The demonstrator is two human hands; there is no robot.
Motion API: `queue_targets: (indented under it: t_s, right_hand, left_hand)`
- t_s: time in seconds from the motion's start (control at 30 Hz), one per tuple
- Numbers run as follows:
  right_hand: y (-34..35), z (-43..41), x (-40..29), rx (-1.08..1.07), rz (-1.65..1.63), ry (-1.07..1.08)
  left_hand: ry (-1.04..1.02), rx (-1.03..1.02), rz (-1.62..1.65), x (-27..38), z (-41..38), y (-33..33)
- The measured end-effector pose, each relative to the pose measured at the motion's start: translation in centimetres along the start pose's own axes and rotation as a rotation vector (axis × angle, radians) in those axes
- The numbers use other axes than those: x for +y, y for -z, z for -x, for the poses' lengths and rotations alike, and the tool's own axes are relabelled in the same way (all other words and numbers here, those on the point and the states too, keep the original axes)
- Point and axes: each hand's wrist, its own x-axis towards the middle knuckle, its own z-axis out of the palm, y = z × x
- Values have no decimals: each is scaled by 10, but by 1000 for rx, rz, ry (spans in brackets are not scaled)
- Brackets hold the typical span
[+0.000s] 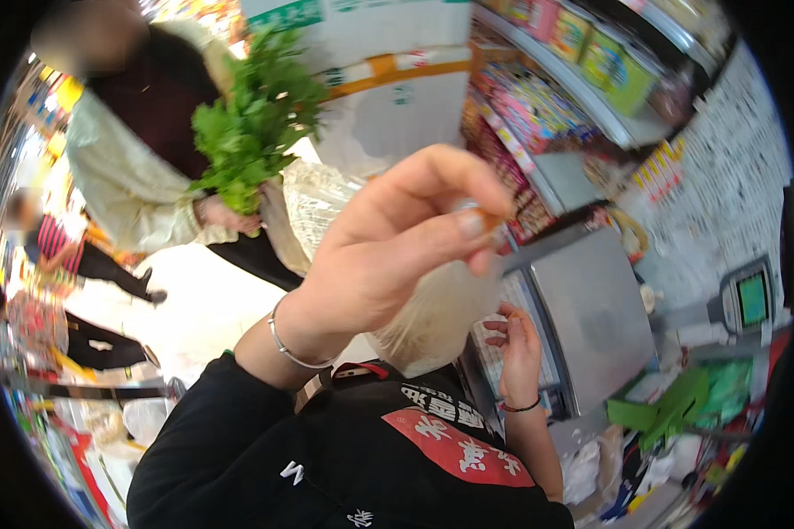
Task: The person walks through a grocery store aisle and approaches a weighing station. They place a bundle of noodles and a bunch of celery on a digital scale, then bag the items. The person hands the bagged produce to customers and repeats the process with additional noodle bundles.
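Note:
My left hand, with a metal bangle at the wrist, is raised in front of me. Its thumb and index finger pinch clear film and a small blurred orange bit. Below and behind it hangs a translucent plastic bag of pale, thin strands; what exactly they are I cannot tell. My right hand, fingers apart, is over the keypad of a weighing scale; contact with the keys is unclear. Beside the keypad lies the scale's bare metal plate.
Across from me a person's hand holds a bunch of leafy greens, with another clear bag close by. White foam boxes stand behind. Packaged goods fill shelves at upper right. A small display and green box are at right.

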Motion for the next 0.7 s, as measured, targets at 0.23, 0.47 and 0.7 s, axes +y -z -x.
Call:
queue_targets:
  t_s: [0.23,0.47,0.7]
  right_hand:
    - [-72,-35,17,-334,159,-65]
    - [-128,-45,29,-504,227,-114]
    - [-168,-84,47,-574,366,188]
  left_hand:
    - [-140,575,-242,46,97,72]
    - [-265,840,-309,79,168,112]
    - [-331,974,-383,94,202,134]
